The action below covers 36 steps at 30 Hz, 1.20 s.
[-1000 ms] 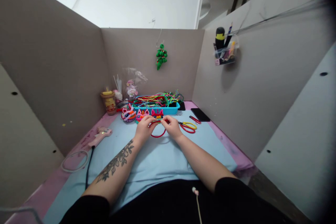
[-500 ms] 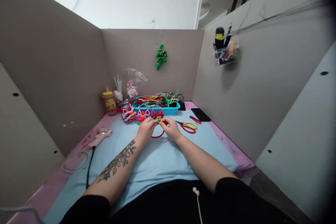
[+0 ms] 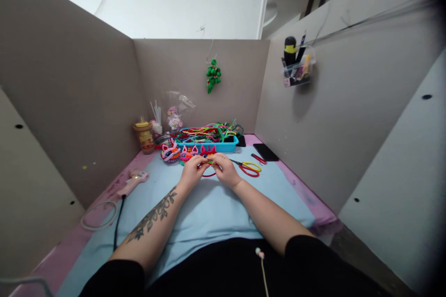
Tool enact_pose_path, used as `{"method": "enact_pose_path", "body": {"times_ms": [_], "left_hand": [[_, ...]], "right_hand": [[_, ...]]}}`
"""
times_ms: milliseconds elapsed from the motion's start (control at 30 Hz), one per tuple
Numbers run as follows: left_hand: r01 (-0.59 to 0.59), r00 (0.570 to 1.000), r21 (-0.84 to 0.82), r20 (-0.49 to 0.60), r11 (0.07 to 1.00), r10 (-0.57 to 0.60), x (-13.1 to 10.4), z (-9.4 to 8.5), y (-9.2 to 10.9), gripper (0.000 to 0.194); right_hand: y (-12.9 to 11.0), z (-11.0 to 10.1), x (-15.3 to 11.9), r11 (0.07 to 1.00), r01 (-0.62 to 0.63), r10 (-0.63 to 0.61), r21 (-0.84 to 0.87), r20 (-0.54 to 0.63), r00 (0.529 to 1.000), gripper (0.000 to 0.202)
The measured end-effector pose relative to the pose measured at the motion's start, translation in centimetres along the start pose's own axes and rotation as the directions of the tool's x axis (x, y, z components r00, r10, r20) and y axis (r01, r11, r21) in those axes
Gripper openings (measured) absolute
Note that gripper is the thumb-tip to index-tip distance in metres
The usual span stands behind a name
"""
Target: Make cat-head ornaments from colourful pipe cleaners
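A blue cloth [image 3: 209, 213] lies under and around the grip, with a pink cover [image 3: 66, 246] showing past it on both sides. Grey panels [image 3: 174, 65] close in beyond the grip and to its left and right; a white wall [image 3: 191, 0] rises above the far one.

Just beyond the grip sit three colourful figures [image 3: 170, 153], the rightmost partly hidden by the fingers. Behind them a blue tray [image 3: 223, 147] holds a heap of cords [image 3: 205, 133]. Right of the grip lie scissors [image 3: 250, 174], then snips [image 3: 259, 158] and a phone [image 3: 265, 152]. Farther off to the left are a glue gun [image 3: 134, 184] and, beyond it, a cup [image 3: 145, 140]. A green charm [image 3: 213, 75] hangs above and beyond the grip, and a holder [image 3: 298, 75] of tools hangs up to the right.

The left hand [image 3: 192, 171] and right hand [image 3: 226, 171] meet at the fingertips, both in a narrow pinch on the red cord [image 3: 209, 176]. Its curve shows below and between them; the fingers hide the rest.
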<state>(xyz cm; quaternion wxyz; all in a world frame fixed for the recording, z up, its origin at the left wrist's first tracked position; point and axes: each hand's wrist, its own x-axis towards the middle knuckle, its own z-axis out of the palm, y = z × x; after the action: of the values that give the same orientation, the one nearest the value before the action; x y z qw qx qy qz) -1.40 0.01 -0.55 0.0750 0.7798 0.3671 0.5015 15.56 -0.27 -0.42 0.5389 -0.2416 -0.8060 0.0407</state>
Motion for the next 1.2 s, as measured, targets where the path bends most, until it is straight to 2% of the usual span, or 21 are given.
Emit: {"method": "enact_pose_path", "body": {"times_ms": [133, 267, 567, 733, 900, 1033, 1200], "left_hand": [[0.034, 0.999, 0.038, 0.024, 0.999, -0.035, 0.0, -0.1, -0.1, 0.018], [0.02, 0.999, 0.062, 0.044, 0.998, -0.023, 0.0, -0.2, -0.1, 0.019], [-0.051, 0.999, 0.064, 0.017, 0.997, 0.05, 0.1, -0.5, 1.2, 0.013], [-0.046, 0.999, -0.025, -0.026, 0.999, 0.046, 0.2, -0.7, 1.8, 0.016], [-0.047, 0.995, -0.105, -0.096, 0.993, 0.037, 0.4, -0.8, 1.3, 0.016], [-0.077, 0.996, -0.028, -0.042, 0.997, 0.076, 0.3, -0.8, 0.7, 0.017], [-0.109, 0.994, 0.102, 0.001, 0.989, 0.109, -0.1, -0.6, 0.4, 0.019]], "right_hand": [[0.3, -0.1, -0.1, 1.0, 0.0, 0.0, -0.03, -0.017, 1.0, 0.016], [0.4, -0.1, -0.2, 0.999, -0.007, 0.006, -0.036, -0.02, 1.0, 0.014], [0.5, 0.0, 0.2, 0.989, -0.144, 0.143, -0.009, -0.089, 0.986, 0.009], [0.3, -0.1, 0.2, 0.996, -0.08, 0.078, -0.026, -0.061, 0.995, 0.009], [0.1, 0.1, 0.0, 0.998, -0.049, 0.046, -0.042, -0.065, 0.997, 0.008], [0.1, 0.2, -0.1, 0.997, -0.067, 0.064, -0.045, -0.074, 0.995, 0.008], [0.1, 0.4, -0.3, 0.985, -0.023, 0.016, -0.171, -0.04, 0.999, 0.015]]}}
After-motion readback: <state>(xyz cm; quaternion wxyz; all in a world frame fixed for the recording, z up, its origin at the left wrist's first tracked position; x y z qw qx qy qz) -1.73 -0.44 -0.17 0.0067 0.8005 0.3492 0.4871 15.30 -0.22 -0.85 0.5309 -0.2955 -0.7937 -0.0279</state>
